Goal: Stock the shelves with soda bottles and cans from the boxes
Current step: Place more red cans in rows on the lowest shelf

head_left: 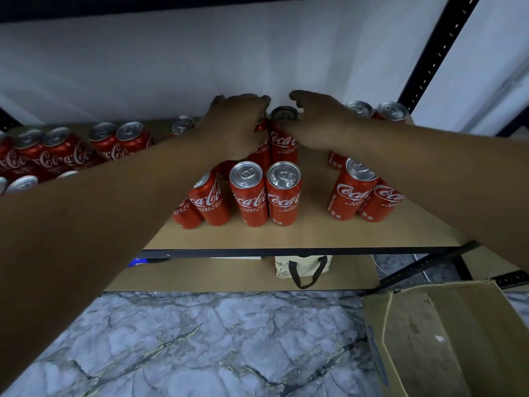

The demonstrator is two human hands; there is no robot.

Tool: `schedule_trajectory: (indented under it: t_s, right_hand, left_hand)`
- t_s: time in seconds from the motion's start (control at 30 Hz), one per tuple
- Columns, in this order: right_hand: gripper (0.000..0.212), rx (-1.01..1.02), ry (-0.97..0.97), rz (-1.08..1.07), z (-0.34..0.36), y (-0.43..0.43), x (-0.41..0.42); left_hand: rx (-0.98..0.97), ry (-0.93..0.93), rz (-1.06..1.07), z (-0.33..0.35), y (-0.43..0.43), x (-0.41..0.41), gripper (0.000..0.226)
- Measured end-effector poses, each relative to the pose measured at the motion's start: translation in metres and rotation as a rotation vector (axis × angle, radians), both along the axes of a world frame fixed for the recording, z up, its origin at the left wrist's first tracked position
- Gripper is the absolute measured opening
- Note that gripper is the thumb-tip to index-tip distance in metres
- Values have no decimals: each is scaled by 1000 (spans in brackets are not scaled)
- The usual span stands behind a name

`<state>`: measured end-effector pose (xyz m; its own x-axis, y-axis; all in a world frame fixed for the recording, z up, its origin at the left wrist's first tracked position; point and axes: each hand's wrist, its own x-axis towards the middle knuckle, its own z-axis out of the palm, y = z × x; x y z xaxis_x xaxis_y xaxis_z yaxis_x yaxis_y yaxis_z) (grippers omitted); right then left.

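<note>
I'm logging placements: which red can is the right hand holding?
The rear can of the middle cluster, its lid showing between the hands. The right hand curls round it; the left hand covers the neighbouring can; the rest stand free.

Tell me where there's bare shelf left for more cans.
Free: the front strip of the shelf board, and the gap between the centre cluster and the right-hand pair of cans. Crowded: the left-end cans, and back centre, where the left hand and right hand grip the back cans.
</note>
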<state>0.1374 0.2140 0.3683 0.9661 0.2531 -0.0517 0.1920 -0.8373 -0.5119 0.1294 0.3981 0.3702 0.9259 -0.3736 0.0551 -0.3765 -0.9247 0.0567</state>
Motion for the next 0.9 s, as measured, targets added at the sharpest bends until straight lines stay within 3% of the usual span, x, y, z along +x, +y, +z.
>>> schedule_trajectory:
  t_s: [0.27, 0.43, 0.53, 0.63, 0.77, 0.9]
  right_hand:
    - [37, 9, -118, 49, 34, -35, -72]
    - [27, -38, -98, 52, 40, -79, -108]
    - [32, -66, -83, -1, 42, -111, -118]
    - [35, 77, 89, -18, 44, -139, -126]
    - [50, 109, 233, 8, 28, -155, -121]
    - [46, 207, 198, 4, 10, -155, -116]
  left_hand:
    - [-308, -63, -90, 3, -25, -49, 48]
    - [-337, -59, -174, 12, -58, -80, 46]
    - [-376, -26, -182, 15, -83, -93, 52]
    - [-351, 34, -196, 14, -107, -94, 60]
    - [-286, 163, -169, 10, -131, -84, 73]
    - [-214, 224, -129, 3, -144, -72, 74]
